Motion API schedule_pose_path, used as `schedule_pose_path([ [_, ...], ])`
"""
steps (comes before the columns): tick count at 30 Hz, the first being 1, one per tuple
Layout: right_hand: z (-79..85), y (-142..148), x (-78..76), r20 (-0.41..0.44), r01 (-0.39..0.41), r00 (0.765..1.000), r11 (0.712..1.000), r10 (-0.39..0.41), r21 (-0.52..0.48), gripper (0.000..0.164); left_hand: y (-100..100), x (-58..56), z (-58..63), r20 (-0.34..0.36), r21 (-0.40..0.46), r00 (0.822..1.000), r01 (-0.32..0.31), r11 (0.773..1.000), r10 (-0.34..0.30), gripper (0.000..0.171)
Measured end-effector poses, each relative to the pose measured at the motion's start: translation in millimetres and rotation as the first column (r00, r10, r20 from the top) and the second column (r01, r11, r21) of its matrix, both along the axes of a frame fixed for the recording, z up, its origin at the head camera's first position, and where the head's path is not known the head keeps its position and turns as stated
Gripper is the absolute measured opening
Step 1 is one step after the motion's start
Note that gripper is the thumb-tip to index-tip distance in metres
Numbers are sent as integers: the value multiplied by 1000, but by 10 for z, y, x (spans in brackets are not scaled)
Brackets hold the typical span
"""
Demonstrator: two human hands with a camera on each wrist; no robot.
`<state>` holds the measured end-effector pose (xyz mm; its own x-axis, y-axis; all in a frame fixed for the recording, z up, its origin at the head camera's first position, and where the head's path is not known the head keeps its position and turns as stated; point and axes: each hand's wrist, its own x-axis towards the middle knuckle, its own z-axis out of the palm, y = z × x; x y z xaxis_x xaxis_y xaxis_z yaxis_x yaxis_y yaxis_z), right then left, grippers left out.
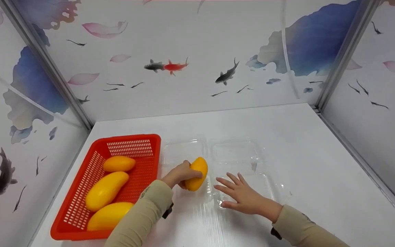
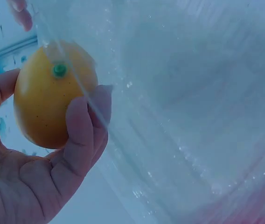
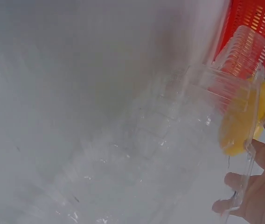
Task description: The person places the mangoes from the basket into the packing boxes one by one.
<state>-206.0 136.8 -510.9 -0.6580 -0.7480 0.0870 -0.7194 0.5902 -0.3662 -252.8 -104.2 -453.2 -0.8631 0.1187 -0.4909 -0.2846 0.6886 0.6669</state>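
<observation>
My left hand (image 1: pixel 183 172) grips a yellow mango (image 1: pixel 199 173), thumb on one side and fingers curled round the other. The mango is over a clear plastic clamshell box (image 1: pixel 183 151) that lies opened out on the table. In the left wrist view the mango's green stem end (image 2: pixel 59 70) faces the camera, partly behind clear plastic. My right hand (image 1: pixel 245 196), fingers spread, is over the near half of a second opened clamshell box (image 1: pixel 236 151). The right wrist view has its fingertips (image 3: pixel 233 179) right at the clear rim.
A red plastic basket (image 1: pixel 159 147) stands at the left with three more mangoes in it: a small one (image 1: pixel 119 164), a long one (image 1: pixel 106 190) and a near one (image 1: pixel 108 216). Printed panels (image 1: pixel 197 92) wall the white table (image 1: pixel 307 144) at the back and sides.
</observation>
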Motion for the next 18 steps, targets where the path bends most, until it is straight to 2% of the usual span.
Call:
schedule_pose_path([
  [12, -123, -31, 35, 6, -18, 1000, 1000, 18, -22, 53, 123, 49, -253, 79, -49, 996, 42, 998, -38, 74],
  [18, -167, -22, 44, 20, -25, 999, 999, 25, -20, 52, 132, 52, -364, 63, -105, 996, 73, 992, -67, 81],
])
